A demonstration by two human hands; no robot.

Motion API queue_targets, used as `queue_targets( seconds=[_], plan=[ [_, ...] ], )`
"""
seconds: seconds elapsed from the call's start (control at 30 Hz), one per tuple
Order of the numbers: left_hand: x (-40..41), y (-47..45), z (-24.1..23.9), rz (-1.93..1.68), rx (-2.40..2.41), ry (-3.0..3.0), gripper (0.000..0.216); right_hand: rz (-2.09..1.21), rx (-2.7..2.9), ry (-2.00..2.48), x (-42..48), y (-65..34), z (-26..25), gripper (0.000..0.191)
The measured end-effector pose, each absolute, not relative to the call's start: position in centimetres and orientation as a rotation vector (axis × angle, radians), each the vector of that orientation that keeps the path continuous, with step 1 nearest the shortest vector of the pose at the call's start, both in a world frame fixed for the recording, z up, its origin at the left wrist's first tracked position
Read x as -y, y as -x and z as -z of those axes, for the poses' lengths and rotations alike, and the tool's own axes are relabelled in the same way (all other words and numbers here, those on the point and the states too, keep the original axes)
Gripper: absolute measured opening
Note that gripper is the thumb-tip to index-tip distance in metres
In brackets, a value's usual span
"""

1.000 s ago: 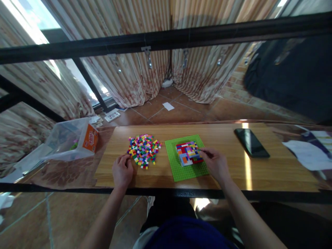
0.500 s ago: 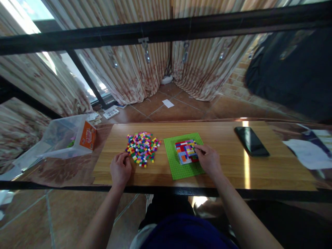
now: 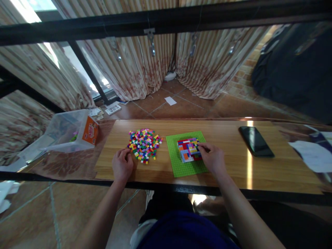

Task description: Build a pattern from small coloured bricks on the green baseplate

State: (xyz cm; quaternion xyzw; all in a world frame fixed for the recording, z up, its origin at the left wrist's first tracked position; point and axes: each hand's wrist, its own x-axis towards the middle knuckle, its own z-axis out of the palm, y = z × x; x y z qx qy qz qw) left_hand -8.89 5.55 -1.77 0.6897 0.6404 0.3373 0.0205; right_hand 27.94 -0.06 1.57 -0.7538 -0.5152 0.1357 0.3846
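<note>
Head view: multicoloured brick block (image 3: pixel 186 149) on green studded baseplate (image 3: pixel 178 170), seemingly part-built; many loose bricks (image 3: pixel 145 143) heaped left, unplaced. Right hand (image 3: pixel 214 159) at block's edge, left hand (image 3: pixel 122 166) beside heap, fingers bent; can't tell how closed, or whether either grips brick.

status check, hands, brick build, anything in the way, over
Right hand at the brick build's right side, grip unclear. Left hand by the loose bricks. Build on green baseplate. Phone off to the right, not in the way.
</note>
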Motion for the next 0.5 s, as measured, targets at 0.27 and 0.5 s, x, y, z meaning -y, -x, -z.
queue_targets(
  seconds=[0.27,0.5],
  plan=[
    [-5.41,8.89,1.84,-1.047,-1.984,-2.139,0.025,-0.456,1.177,1.880,-0.41,-28.12,-0.57,0.030],
    [-5.38,8.81,1.82,-1.035,-1.986,-2.113,0.024,-0.476,1.143,1.908,-0.90,-28.18,-1.04,0.027]
  ],
)
